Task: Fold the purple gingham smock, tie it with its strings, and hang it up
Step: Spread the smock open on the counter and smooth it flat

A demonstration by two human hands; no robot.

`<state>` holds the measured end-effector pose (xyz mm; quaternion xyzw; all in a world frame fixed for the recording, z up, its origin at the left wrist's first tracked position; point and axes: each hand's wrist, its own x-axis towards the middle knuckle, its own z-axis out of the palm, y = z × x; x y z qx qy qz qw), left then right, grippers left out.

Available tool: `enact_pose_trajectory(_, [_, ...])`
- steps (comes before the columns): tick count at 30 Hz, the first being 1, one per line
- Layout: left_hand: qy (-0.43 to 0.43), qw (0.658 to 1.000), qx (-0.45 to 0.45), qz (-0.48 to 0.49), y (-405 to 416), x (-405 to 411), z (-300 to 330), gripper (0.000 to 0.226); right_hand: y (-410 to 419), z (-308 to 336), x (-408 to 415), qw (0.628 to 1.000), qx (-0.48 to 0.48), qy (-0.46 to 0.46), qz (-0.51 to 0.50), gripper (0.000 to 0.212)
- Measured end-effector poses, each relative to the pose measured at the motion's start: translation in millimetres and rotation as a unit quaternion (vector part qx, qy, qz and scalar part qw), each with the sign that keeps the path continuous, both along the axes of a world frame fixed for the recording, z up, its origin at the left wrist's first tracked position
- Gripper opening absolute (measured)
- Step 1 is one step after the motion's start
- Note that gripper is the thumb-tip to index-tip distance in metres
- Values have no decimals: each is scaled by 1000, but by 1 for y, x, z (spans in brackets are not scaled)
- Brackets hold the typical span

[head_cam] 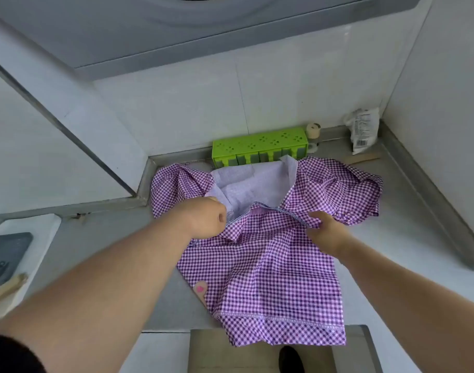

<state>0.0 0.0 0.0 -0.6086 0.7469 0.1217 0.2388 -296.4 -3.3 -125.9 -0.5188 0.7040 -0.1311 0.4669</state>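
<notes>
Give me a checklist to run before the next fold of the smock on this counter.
1. Left hand grips the smock: ok.
2. Right hand pinches the upper edge: ok.
3. Smock lying flat: not ok, bunched at both far sides.
4. Hem fully on the counter: not ok, it overhangs the near edge.
5. Strings located: cannot tell.
6. Green box clear of the cloth: not ok, the fabric reaches it.

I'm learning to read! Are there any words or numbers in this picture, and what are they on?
No text here can be read.
White packet in the back corner: printed lines and a barcode, too small and blurred to read.
Dark flat object at the left: a pale mark, not legible.
Green box and purple gingham smock: patterns only, no words.
</notes>
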Motion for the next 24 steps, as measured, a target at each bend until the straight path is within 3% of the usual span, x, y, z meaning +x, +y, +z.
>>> enact_pose_trajectory(3, [2, 1000, 1, 0, -7, 0, -4, 29, -7, 2, 3, 992, 10, -92, -84, 41])
enact_pose_trajectory(7, [27, 999, 18, 28, -13, -5, -5, 30, -19, 10, 9, 984, -75, -106, -124, 27])
enact_pose_trajectory(11, [109, 992, 15, 58, -25, -20, -5, 56, -28, 39, 16, 981, -120, -140, -54, 22])
enact_pose_trajectory(16, [144, 988, -59, -21, -37, -62, 8, 89, -33, 92, 38, 959, -208, -183, 64, 14])
enact_pose_trajectory(18, [162, 983, -87, -7, -41, -75, 18, 70, -33, 111, 42, 945, -237, -204, 97, 17])
enact_pose_trajectory(21, [191, 976, -98, 44, -50, -86, 29, 18, -30, 130, 42, 928, -246, -265, 89, 17])
enact_pose_trajectory(24, [162, 976, -89, 112, -55, -87, 49, 39, -10, 133, 36, 925, -331, -172, 78, 10])
